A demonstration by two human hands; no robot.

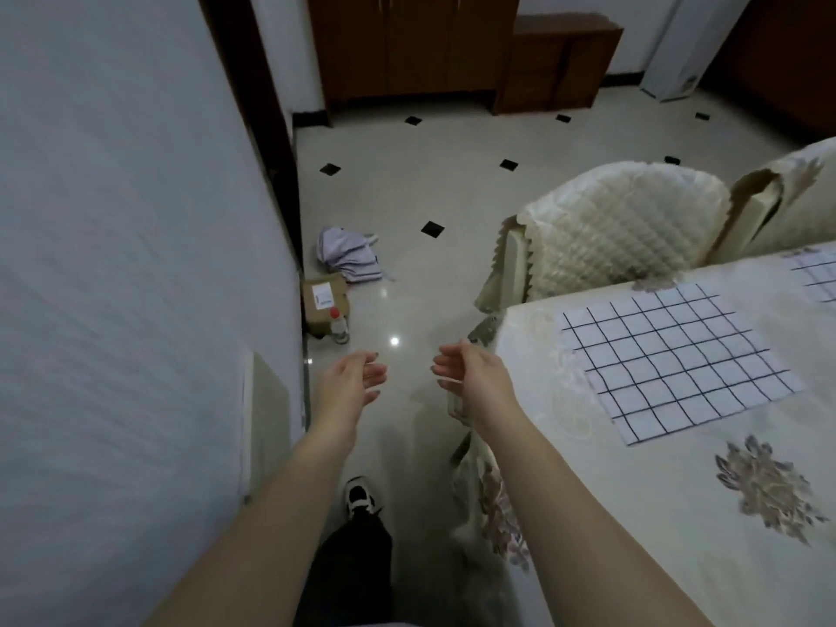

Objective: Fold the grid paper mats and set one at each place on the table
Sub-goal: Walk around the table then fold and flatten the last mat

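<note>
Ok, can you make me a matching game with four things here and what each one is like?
Things: 1 grid mat; 2 cardboard box; 3 bottle; 4 left hand and right hand.
Matches: A brown with a white label; B held out, holding nothing; C lying flat on the table; D has a red cap.
Pairs: 1-C, 2-A, 3-D, 4-B.
</note>
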